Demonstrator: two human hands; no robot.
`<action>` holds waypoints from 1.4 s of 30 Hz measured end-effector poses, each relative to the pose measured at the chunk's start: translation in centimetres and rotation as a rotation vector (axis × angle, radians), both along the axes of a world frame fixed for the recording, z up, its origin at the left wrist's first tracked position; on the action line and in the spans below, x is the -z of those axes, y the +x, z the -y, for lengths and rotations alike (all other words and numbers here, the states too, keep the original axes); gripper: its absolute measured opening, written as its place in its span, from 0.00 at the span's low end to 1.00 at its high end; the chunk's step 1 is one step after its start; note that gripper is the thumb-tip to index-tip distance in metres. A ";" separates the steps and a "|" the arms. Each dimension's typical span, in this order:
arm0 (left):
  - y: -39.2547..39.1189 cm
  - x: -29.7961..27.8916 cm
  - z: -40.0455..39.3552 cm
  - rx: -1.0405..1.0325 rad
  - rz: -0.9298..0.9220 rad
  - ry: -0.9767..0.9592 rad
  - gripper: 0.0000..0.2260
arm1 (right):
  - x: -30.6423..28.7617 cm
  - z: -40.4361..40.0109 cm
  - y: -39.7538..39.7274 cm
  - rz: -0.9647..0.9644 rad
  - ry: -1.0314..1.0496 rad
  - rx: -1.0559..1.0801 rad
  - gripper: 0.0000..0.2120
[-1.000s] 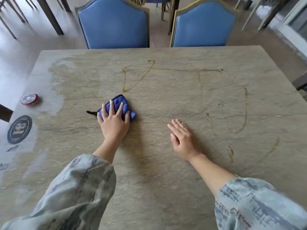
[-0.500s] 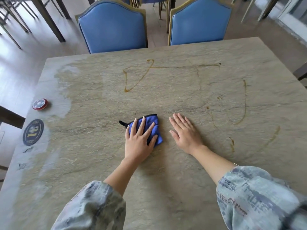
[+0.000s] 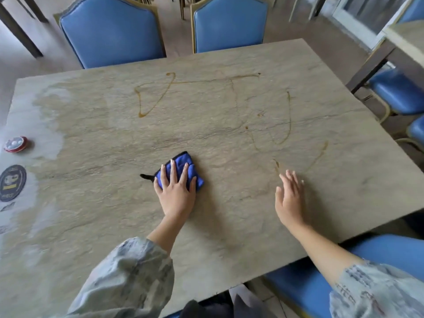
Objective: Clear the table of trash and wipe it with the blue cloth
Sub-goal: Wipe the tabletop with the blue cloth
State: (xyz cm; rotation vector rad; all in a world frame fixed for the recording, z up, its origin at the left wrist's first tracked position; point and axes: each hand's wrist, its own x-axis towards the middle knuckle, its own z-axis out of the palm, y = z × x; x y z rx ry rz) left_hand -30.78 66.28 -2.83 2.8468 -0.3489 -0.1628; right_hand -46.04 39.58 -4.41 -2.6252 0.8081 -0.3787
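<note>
Much of the blue cloth [image 3: 177, 167] is covered by the left hand [image 3: 175, 191]. The right hand [image 3: 289, 198] is blurred, and the round sticker [image 3: 11, 182] is cut by the left edge, its print unreadable.

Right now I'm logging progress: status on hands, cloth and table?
Left hand flat, pressing folded blue cloth on stone table. Right hand open, holding nothing. Brown streaks unwiped ahead; small round red item at left edge.

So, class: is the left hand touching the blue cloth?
Touching. The head view shows the left hand pressed flat on the blue cloth, fingers spread over it.
</note>
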 end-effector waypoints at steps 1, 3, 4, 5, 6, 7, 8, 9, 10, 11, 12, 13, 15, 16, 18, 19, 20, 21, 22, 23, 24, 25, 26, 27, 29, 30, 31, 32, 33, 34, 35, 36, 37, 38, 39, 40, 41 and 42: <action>-1.8 0.0 1.0 0.021 -0.001 -0.015 0.21 | 0.4 -0.1 -1.3 0.012 -0.014 0.092 0.25; -5.4 0.1 2.5 0.081 0.009 -0.026 0.21 | 0.7 -0.6 -2.7 0.017 -0.047 0.216 0.26; -7.1 0.3 2.9 0.139 0.019 -0.011 0.22 | 0.8 -0.8 -2.9 0.008 -0.058 0.255 0.27; -8.4 0.5 2.9 0.203 0.030 0.010 0.22 | 0.7 -1.0 -2.8 -0.019 -0.062 0.296 0.28; -9.1 0.8 2.6 0.259 0.046 0.025 0.23 | 0.6 -1.1 -2.8 -0.055 -0.060 0.341 0.28; -9.4 1.1 2.2 0.308 0.057 0.030 0.23 | 0.5 -1.2 -2.7 -0.088 -0.048 0.392 0.29; -9.1 1.3 1.7 0.355 0.064 0.034 0.23 | 0.4 -1.2 -2.8 -0.109 -0.031 0.442 0.30; -8.5 1.5 1.3 0.397 0.069 0.034 0.23 | 0.4 -1.3 -2.8 -0.125 -0.014 0.479 0.30; -7.7 1.7 1.1 0.429 0.081 0.026 0.23 | 0.4 -1.3 -2.9 -0.138 -0.006 0.496 0.31; -6.9 1.8 1.0 0.439 0.093 0.009 0.23 | 0.4 -1.3 -3.0 -0.150 -0.004 0.495 0.32; -6.1 1.7 1.1 0.422 0.097 -0.016 0.23 | 0.4 -1.3 -3.0 -0.157 -0.007 0.486 0.32; -5.7 1.7 1.4 0.379 0.098 -0.044 0.23 | 0.4 -1.2 -3.1 -0.161 -0.014 0.475 0.32; -5.7 1.3 2.6 0.234 0.100 -0.078 0.22 | 0.4 -1.1 -3.2 -0.169 -0.030 0.452 0.32; -6.3 1.1 3.5 0.143 0.085 -0.077 0.22 | 0.4 -1.1 -3.3 -0.174 -0.035 0.437 0.31; -8.2 0.7 5.5 -0.013 0.041 -0.059 0.23 | 0.2 -1.0 -3.7 -0.188 -0.044 0.397 0.32; -9.6 0.6 6.7 -0.045 0.037 -0.040 0.24 | 0.1 -0.8 -3.8 -0.198 -0.048 0.370 0.32; -11.3 0.4 7.8 -0.034 0.042 -0.019 0.24 | 0.1 -0.5 -4.1 -0.213 -0.051 0.340 0.33; -13.0 0.4 8.8 0.017 0.047 -0.003 0.24 | 0.0 0.0 -4.5 -0.229 -0.054 0.303 0.33; -14.7 0.4 9.7 0.092 0.055 0.006 0.24 | 0.0 0.8 -4.9 -0.239 -0.065 0.259 0.34; -16.0 0.5 10.2 0.169 0.069 0.012 0.23 | 0.0 1.9 -5.3 -0.241 -0.079 0.212 0.34; -16.8 0.6 10.4 0.235 0.079 0.019 0.23 | 0.0 3.3 -5.6 -0.242 -0.087 0.170 0.34; -16.9 0.8 10.5 0.282 0.082 0.027 0.23 | 0.0 4.9 -5.8 -0.244 -0.084 0.136 0.35; -16.5 0.9 10.4 0.310 0.093 0.037 0.23 | 0.0 6.6 -5.9 -0.243 -0.074 0.112 0.35; -16.0 0.9 10.3 0.319 0.106 0.047 0.23 | -0.1 8.3 -5.8 -0.235 -0.057 0.097 0.36; -14.6 0.8 10.3 0.268 0.108 0.060 0.23 | -0.3 11.5 -5.5 -0.212 -0.037 0.086 0.38; -14.0 0.7 10.6 0.208 0.095 0.061 0.23 | -0.4 12.9 -5.3 -0.209 -0.038 0.085 0.38; -13.4 0.6 11.1 0.137 0.084 0.061 0.23 | -0.4 14.2 -5.1 -0.215 -0.040 0.084 0.38; -13.0 0.5 11.7 0.070 0.075 0.060 0.24 | -0.3 15.5 -4.9 -0.219 -0.041 0.084 0.39; -12.6 0.4 12.3 0.011 0.068 0.058 0.23 | -0.3 16.6 -4.7 -0.219 -0.041 0.085 0.39; -12.2 0.3 12.9 -0.039 0.058 0.054 0.23 | -0.2 17.8 -4.4 -0.221 -0.044 0.082 0.39; -11.7 0.3 13.4 -0.082 0.047 0.049 0.22 | -0.2 18.9 -4.2 -0.228 -0.047 0.078 0.38; -11.1 0.3 13.8 -0.120 0.037 0.047 0.21 | -0.1 20.0 -4.0 -0.238 -0.047 0.076 0.37; -10.3 0.3 14.1 -0.152 0.031 0.047 0.21 | 0.0 21.1 -4.0 -0.244 -0.047 0.074 0.37; -9.5 0.3 14.4 -0.175 0.027 0.045 0.21 | 0.0 22.2 -4.1 -0.241 -0.052 0.070 0.38; -8.4 0.3 14.7 -0.190 0.025 0.039 0.21 | 0.2 23.0 -4.3 -0.229 -0.064 0.063 0.38; -7.1 0.2 15.0 -0.197 0.023 0.034 0.21 | 0.3 23.6 -4.5 -0.208 -0.083 0.051 0.39; -5.7 0.1 15.3 -0.199 0.021 0.028 0.22 | 0.5 23.8 -4.6 -0.194 -0.104 0.041 0.40; -4.4 0.1 15.6 -0.195 0.017 0.025 0.22 | 0.6 23.6 -4.6 -0.199 -0.121 0.044 0.40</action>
